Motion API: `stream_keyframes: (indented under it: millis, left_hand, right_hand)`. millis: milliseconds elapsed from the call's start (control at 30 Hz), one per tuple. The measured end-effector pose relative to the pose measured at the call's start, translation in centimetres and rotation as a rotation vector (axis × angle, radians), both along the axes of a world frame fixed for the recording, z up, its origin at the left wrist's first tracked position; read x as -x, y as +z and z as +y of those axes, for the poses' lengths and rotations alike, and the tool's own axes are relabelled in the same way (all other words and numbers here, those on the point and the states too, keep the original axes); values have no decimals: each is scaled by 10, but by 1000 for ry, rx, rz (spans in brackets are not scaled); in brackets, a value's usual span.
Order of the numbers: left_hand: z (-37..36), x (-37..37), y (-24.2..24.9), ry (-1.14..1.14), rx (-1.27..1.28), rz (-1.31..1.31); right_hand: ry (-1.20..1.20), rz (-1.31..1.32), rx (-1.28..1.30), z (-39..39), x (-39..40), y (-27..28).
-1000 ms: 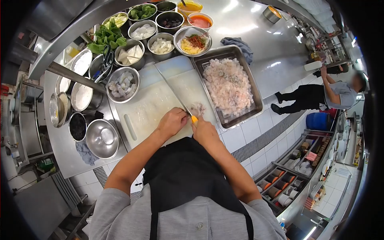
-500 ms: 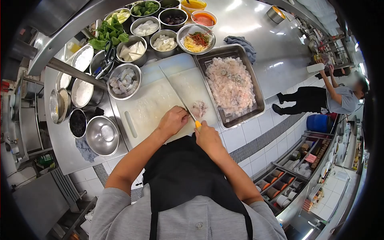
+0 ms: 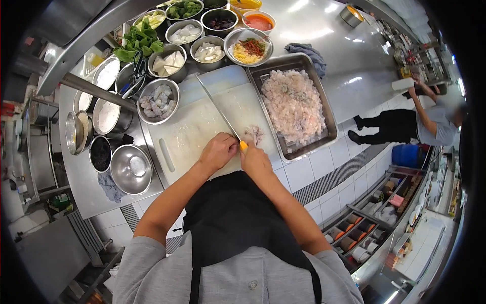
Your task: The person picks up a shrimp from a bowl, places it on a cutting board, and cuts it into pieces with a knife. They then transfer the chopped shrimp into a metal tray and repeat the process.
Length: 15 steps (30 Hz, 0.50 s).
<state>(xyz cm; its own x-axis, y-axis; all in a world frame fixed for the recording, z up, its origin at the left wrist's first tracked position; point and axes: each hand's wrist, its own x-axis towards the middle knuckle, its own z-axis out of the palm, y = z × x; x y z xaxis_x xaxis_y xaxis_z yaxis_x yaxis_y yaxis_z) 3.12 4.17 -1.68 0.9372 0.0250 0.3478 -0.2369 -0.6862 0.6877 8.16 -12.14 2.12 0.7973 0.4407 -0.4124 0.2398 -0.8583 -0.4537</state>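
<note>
My right hand (image 3: 255, 161) is wrapped round the yellow handle of a long knife (image 3: 218, 108), whose blade points up and left across the white cutting board (image 3: 192, 124). Beside the blade's lower left side is my left hand (image 3: 219, 151), its fingers curled together; what they hold, if anything, is hidden. Small pale chopped pieces (image 3: 253, 134) lie on the board just right of the blade. To the right, a metal tray (image 3: 331, 119) holds a heap of pale pinkish pieces. A steel bowl of raw shrimp (image 3: 158, 100) stands at the board's upper left.
Bowls of cut vegetables, white slices and sauces line the back, with scissors (image 3: 137, 68) among them. An empty steel bowl (image 3: 131, 169) stands at the left. A blue-grey cloth (image 3: 309, 57) lies behind the tray. Another person (image 3: 430, 124) stands at the far right.
My right hand and the knife handle have shifted slightly up and left. The person at the far right has moved slightly, and the view has shifted a little.
</note>
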Motion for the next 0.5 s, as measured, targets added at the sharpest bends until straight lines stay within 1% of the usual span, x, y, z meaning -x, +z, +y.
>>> stream_keyframes:
  millis: [133, 200, 233, 400, 500]
  left_hand:
    - [-5, -1, 12, 19, 51, 19]
    - [-6, -2, 23, 28, 62, -11]
    - [-6, -5, 25, 20, 65, 21]
    - [-6, -7, 23, 9, 49, 182]
    - [-17, -9, 18, 186, 21, 250]
  right_hand:
    - [35, -54, -88, -12, -8, 9]
    - [9, -50, -27, -22, -10, 11]
    - [-6, -49, 6, -28, -12, 13]
    - [25, -125, -23, -45, -17, 5]
    - [28, -131, -33, -44, -11, 15]
